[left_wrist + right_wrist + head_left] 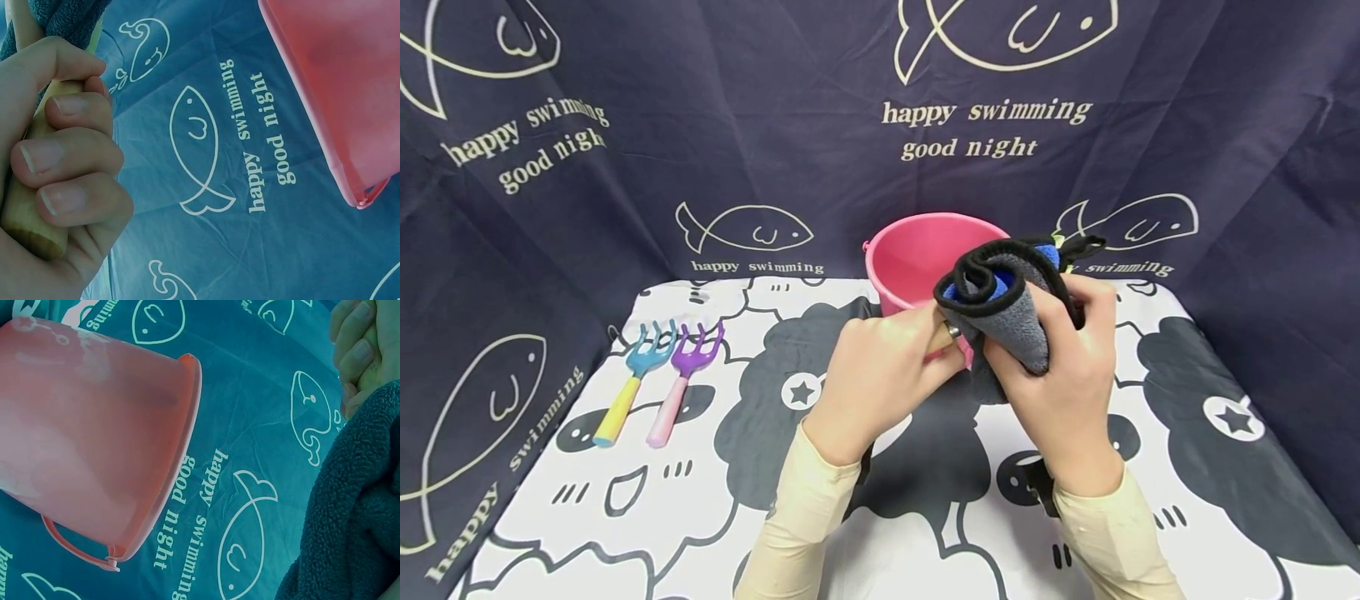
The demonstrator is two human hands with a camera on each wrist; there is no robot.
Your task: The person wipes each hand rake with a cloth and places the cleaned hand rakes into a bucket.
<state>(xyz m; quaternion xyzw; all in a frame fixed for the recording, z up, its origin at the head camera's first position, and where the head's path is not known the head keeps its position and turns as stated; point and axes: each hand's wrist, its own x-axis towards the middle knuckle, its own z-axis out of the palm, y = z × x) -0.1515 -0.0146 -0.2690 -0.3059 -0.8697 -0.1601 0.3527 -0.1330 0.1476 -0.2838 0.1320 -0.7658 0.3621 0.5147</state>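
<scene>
A left hand curls around a wooden handle, its far end hidden by the gray-and-blue cloth clasped in the right hand. Just beyond the grip stands a pink bucket, partly blocked from view, while patterned tablecloth separates the left hand from a turquoise fork and a purple fork. Farthest, a dark backdrop reads "happy swimming" and "good night," one line partly covered.

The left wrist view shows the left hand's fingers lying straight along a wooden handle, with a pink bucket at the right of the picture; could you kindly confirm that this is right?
Not quite: in the left wrist view, the left hand has its fingers curled round the wooden handle, not straight. The pink bucket is indeed at the right.
</scene>
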